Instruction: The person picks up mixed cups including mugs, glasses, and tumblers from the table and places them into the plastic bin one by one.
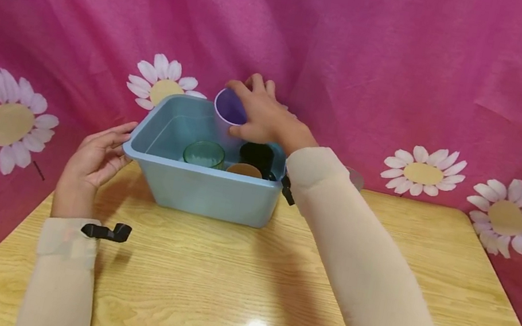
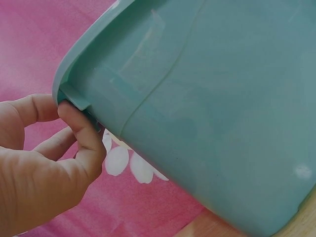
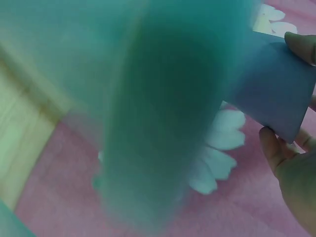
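Note:
A light blue plastic bin (image 1: 208,194) stands on the wooden table (image 1: 239,287). My right hand (image 1: 268,120) grips a purple cup (image 1: 229,106) tilted on its side above the bin's far edge. In the right wrist view the purple cup (image 3: 276,94) sits between the fingers (image 3: 296,168), and the bin's rim (image 3: 163,98) is a blur up close. My left hand (image 1: 96,160) holds the bin's left rim. In the left wrist view one fingertip (image 2: 81,128) hooks under the lip of the bin (image 2: 212,113). Inside lie a green cup (image 1: 203,154), a black cup (image 1: 257,155) and a tan cup (image 1: 244,170).
A pink cloth with white daisies (image 1: 422,171) hangs behind the table and falls down both sides. Bare tabletop stretches in front of the bin and to its right. A small grey object (image 1: 355,177) peeks out behind my right forearm.

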`<state>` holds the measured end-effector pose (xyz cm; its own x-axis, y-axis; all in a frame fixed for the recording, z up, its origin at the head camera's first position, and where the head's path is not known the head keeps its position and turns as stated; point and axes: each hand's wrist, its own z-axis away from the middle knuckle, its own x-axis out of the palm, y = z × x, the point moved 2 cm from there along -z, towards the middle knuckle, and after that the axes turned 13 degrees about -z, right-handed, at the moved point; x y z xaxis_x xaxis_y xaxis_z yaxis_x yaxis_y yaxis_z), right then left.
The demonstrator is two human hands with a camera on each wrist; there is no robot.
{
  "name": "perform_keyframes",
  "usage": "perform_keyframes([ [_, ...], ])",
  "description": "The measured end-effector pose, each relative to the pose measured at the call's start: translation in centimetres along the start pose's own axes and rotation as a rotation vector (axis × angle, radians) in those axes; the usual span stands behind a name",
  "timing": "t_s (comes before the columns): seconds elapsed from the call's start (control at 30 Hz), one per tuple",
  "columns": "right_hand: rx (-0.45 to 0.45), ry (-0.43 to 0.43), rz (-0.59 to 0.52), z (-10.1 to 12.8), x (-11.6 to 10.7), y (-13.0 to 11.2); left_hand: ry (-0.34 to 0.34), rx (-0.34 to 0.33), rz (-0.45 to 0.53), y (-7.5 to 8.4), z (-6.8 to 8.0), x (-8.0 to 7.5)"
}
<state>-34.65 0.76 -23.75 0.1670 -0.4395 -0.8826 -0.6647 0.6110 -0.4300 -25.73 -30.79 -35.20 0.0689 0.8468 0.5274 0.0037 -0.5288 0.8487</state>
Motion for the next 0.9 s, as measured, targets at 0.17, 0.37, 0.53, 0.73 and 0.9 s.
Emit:
perform_keyframes([
  [0.17,0.000,0.024,0.005,-0.7,1.5,-0.2,0.024,-0.001,-0.016,0.0,0.0,0.0],
  [0.37,0.044,0.036,-0.001,-1.4,3.1,0.0,0.030,0.001,-0.014,0.1,-0.1,-0.1],
  [0.53,0.075,0.005,-0.003,-1.9,4.0,0.2,0.006,0.013,-0.002,0.1,-0.2,-0.1],
  [0.73,0.119,-0.049,-0.002,-2.2,4.8,0.5,0.009,0.019,-0.001,0.1,-0.2,-0.1],
  [0.9,0.158,-0.106,-0.014,-2.3,5.1,0.8,0.024,0.014,-0.010,0.1,-0.2,-0.2],
])
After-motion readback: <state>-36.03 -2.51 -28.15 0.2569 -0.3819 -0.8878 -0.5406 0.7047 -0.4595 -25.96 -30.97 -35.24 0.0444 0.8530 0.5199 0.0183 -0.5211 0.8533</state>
